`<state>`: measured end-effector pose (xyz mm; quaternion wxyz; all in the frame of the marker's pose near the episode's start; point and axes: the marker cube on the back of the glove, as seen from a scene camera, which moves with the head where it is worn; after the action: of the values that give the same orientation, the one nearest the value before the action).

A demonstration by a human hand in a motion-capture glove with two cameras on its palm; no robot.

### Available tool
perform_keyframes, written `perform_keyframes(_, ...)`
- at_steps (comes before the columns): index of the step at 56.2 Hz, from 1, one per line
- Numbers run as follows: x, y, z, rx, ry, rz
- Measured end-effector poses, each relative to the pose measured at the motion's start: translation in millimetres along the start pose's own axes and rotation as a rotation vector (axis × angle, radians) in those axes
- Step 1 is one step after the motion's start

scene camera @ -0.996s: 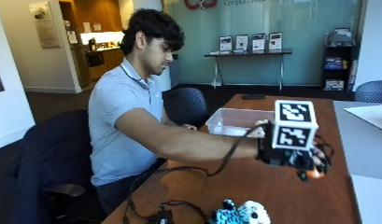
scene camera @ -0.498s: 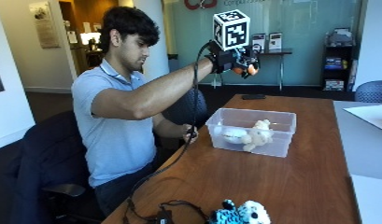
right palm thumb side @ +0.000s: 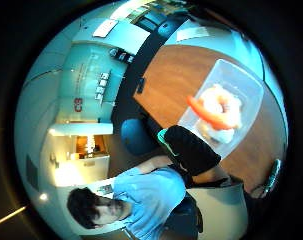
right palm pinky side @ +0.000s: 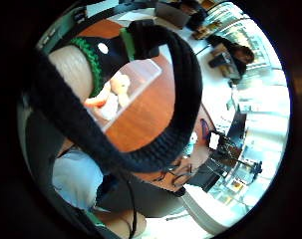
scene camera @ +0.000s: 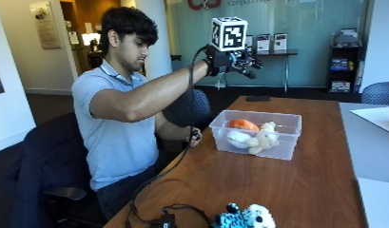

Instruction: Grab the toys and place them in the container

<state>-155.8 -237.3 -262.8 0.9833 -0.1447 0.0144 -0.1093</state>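
nearest you, a spotted toy [scene camera: 245, 217] waits at the table [scene camera: 308, 180] edge, not yet collected. beyond, the clear container [scene camera: 256, 133] holds an orange toy [scene camera: 243, 124] and plush. your right hand [scene camera: 235, 61] is raised above, fingers spread, empty.

Bright daylit room — glare on the glass wall [scene camera: 289, 28] (palm views warp toward their edges).

On the bench [scene camera: 308, 180]: container [scene camera: 257, 134] mid-surface, toys [scene camera: 251, 135] inside. Near the front edge, another toy [scene camera: 245, 217]. Raised high above the container, gloved hand [scene camera: 235, 61].
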Motion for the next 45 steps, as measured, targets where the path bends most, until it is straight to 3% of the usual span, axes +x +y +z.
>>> perform_keyframes(7, 52.9, 43.8, 1.9, 0.035, 0.063, 0.098)
perform_keyframes(14, 129.3, 94.0, 19.9, -0.002, 0.106, 0.297)
perform_keyframes(26, 291.7, 164.5, 74.3, -0.054, 0.065, 0.824)
perform_keyframes(32, 337.4, 174.7, 112.3, -0.09, 0.026, 0.912)
perform_keyframes(45, 392.7, 175.2, 185.0, -0.178, -0.024, 0.953)
